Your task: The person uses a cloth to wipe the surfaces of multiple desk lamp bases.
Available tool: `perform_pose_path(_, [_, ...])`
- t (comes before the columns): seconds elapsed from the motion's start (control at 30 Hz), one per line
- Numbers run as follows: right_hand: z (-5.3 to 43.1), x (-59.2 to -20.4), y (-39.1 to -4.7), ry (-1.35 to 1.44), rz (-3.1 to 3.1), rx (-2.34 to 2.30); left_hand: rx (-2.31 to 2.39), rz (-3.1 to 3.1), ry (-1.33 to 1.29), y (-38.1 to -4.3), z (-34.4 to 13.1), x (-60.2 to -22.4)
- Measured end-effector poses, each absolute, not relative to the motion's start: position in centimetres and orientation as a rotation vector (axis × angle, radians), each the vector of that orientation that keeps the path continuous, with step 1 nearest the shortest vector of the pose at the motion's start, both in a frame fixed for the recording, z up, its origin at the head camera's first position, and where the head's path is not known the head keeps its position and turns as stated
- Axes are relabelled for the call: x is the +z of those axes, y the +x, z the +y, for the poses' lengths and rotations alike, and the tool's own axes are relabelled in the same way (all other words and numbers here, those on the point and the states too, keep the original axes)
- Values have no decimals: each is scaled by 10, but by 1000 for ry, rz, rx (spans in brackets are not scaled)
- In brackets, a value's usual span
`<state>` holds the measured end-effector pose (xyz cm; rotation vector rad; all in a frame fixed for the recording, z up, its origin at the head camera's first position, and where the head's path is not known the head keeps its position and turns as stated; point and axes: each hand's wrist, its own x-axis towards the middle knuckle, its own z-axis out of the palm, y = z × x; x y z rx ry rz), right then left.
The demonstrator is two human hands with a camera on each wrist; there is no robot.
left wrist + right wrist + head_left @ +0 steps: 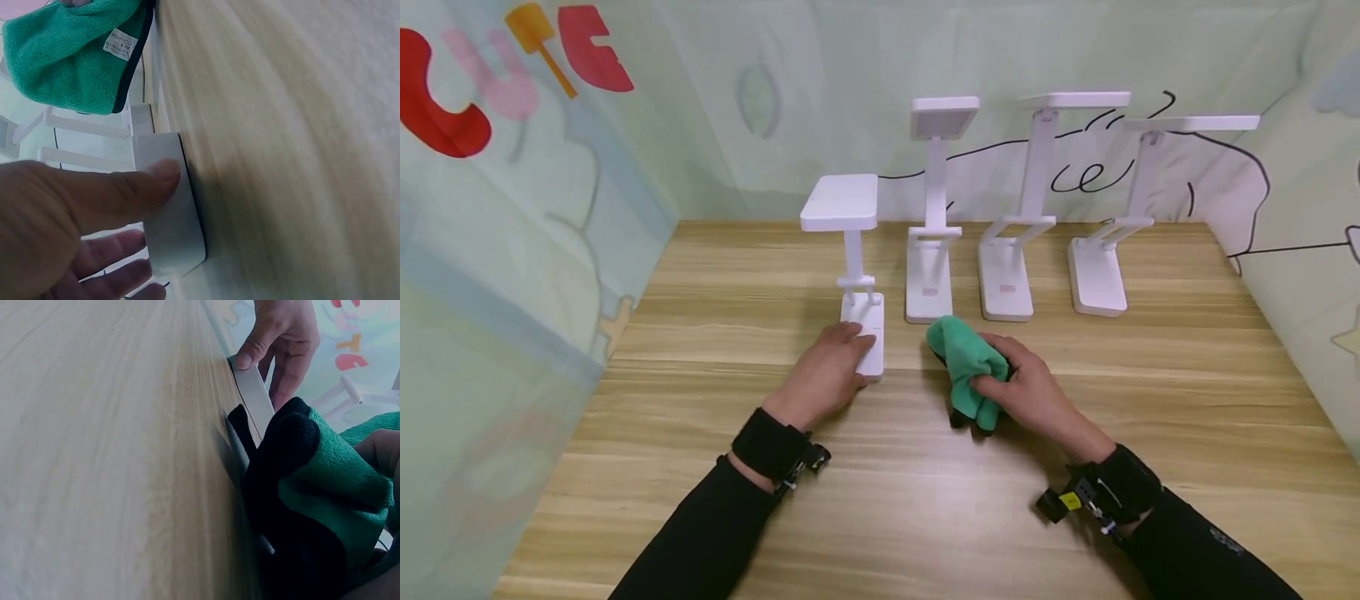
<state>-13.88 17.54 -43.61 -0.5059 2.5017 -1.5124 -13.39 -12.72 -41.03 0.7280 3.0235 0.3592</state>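
Observation:
A white folding desk lamp (865, 310) stands on the wooden table, left of three similar lamps. My left hand (826, 371) grips its base from the left side; in the left wrist view the thumb (140, 187) presses the end of the base, with the other fingers beyond it. My right hand (1026, 392) holds a bunched green cloth (967, 360) with dark edging, just right of that base. A white label shows on the cloth in the left wrist view. Part of the cloth is hidden under the right fingers.
Behind the hands, three more white lamps (929, 283), (1006, 283), (1097, 279) stand in a row near the back edge. A printed fabric backdrop (760, 158) surrounds the wooden table (722, 333) at the back and sides.

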Motion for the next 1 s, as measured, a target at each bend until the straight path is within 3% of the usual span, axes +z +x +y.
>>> perform_pose_path(1.0, [177, -434, -136, -503, 2530, -1448, 339, 3066, 661, -154, -127, -413])
